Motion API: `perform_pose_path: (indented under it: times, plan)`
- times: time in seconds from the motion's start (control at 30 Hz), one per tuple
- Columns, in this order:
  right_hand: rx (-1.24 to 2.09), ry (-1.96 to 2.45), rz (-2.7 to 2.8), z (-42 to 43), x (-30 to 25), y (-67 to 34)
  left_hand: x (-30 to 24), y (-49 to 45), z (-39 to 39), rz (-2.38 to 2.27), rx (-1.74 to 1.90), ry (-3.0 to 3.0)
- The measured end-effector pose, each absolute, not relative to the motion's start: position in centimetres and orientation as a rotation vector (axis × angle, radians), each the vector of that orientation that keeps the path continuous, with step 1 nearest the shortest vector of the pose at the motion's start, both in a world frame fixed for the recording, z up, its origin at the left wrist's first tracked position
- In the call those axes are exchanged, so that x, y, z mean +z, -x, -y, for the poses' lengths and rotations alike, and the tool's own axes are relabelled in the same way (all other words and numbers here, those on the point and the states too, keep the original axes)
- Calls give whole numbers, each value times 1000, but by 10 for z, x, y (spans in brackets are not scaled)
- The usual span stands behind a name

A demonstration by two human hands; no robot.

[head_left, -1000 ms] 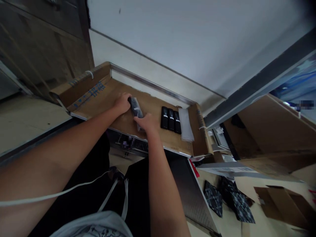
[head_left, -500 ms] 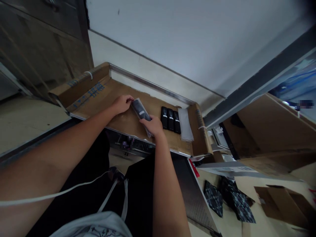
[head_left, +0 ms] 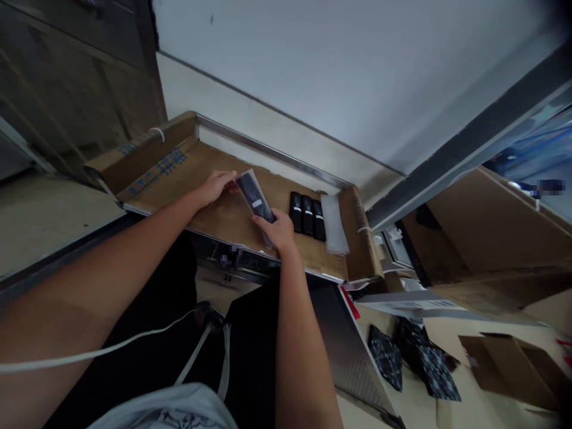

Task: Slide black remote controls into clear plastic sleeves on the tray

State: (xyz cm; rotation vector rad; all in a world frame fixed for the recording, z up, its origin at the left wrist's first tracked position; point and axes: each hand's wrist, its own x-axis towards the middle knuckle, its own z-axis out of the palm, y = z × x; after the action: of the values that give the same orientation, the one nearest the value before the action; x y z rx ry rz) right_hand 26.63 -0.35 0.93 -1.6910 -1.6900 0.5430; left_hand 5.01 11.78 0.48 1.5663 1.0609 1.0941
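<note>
Bagged black handset (head_left: 252,194): grasped by right hand (head_left: 279,229); left hand (head_left: 218,185), grip cannot be told; could be dropped should sleeve (head_left: 248,179) slide.

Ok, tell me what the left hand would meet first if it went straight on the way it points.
Most likely the upper end of the sleeved black item in the right hand; the left hand is right by its edge, though whether they touch is unclear.
</note>
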Motion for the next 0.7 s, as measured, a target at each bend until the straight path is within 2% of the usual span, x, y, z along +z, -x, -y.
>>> perform_pose_path:
  times: [0.23,0.43,0.53,0.7]
  plan:
    - [577,1709,1689,4,9,-267,2,-49,-117,-1084,1147,-1614]
    - [471,1768,1743,4,10,-265,6,-56,-113,-1108,1188,-1582]
    - [523,1749,1694,2,7,-265,26,-65,-107,-1090,1211,-1590]
    - [732,1596,1519,-2,-2,-271,88,-87,-91,-954,1306,-1955]
